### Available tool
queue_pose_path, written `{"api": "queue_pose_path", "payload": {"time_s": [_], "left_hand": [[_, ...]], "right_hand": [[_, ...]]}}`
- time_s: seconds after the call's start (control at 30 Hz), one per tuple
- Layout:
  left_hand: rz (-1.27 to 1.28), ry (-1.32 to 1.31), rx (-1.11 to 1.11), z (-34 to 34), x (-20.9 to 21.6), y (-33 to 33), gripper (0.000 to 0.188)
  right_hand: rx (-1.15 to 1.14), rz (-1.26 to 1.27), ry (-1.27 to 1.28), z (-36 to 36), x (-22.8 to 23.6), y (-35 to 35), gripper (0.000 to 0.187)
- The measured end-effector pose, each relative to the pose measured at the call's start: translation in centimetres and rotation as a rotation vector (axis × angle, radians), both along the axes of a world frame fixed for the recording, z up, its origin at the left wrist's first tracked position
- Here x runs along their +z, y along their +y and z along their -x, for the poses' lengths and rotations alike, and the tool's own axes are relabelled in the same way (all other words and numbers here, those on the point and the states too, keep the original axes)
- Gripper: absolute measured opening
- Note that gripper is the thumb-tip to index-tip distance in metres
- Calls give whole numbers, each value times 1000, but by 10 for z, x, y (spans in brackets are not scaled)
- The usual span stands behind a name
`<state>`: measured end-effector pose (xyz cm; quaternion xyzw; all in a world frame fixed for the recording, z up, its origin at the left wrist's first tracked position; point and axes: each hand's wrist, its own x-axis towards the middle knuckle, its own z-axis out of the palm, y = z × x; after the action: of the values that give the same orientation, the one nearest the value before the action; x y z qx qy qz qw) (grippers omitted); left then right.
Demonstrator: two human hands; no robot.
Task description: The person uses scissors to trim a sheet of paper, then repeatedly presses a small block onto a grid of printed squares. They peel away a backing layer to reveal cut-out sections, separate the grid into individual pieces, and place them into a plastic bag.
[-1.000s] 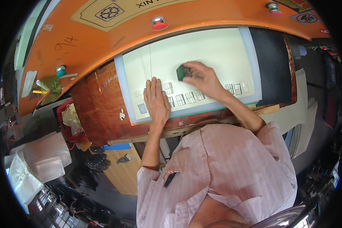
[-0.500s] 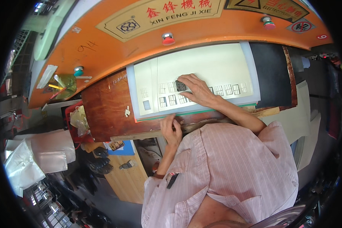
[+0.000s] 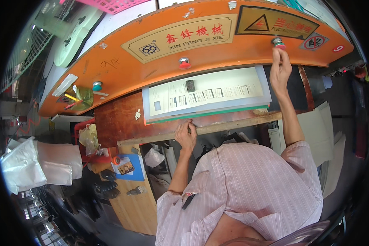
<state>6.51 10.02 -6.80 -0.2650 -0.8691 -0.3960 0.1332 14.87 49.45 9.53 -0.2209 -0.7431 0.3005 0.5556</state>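
My right hand (image 3: pixel 280 74) is raised to the orange machine front, its bunched fingertips on a round push button (image 3: pixel 278 43). My left hand (image 3: pixel 186 136) rests at the front edge of the wooden table, fingers loosely curled and a little apart, holding nothing. Between the hands and the machine lies a pale sheet (image 3: pixel 221 80) on a bluish-white board (image 3: pixel 267 93). Small cut rectangular pieces (image 3: pixel 192 98) stand in a row along the sheet. A small dark block (image 3: pixel 190 85) sits on the sheet, touched by neither hand.
The orange machine front (image 3: pixel 250 51) overhangs the board and carries a red button (image 3: pixel 184 63) and a green button (image 3: pixel 97 86). A transparent pouch with pens (image 3: pixel 80 100) hangs at left. A black panel (image 3: pixel 291 96) lies right of the board. A wooden stand (image 3: pixel 133 205) is lower left.
My right hand has left the dark block and risen rightward to the push button. The board with its sheet now reaches further under the machine front. My left hand has barely moved.
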Motion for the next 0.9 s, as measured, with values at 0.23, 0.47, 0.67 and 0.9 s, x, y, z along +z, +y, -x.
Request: {"api": "queue_pose_path", "payload": {"time_s": [0.23, 0.47, 0.67, 0.9], "left_hand": [[-53, 21, -68, 1, 15, 5, 17], [-52, -2, -29, -3, 28, 16, 15], [-21, -18, -26, 8, 29, 18, 14], [-19, -102, -52, 9, 19, 5, 15]], "right_hand": [[3, -18, -155, -78, 17, -37, 15], [162, 42, -396, -112, -47, -121, 14], [319, 13, -489, -87, -99, -165, 23], [274, 62, -488, -82, -120, -198, 16]]}}
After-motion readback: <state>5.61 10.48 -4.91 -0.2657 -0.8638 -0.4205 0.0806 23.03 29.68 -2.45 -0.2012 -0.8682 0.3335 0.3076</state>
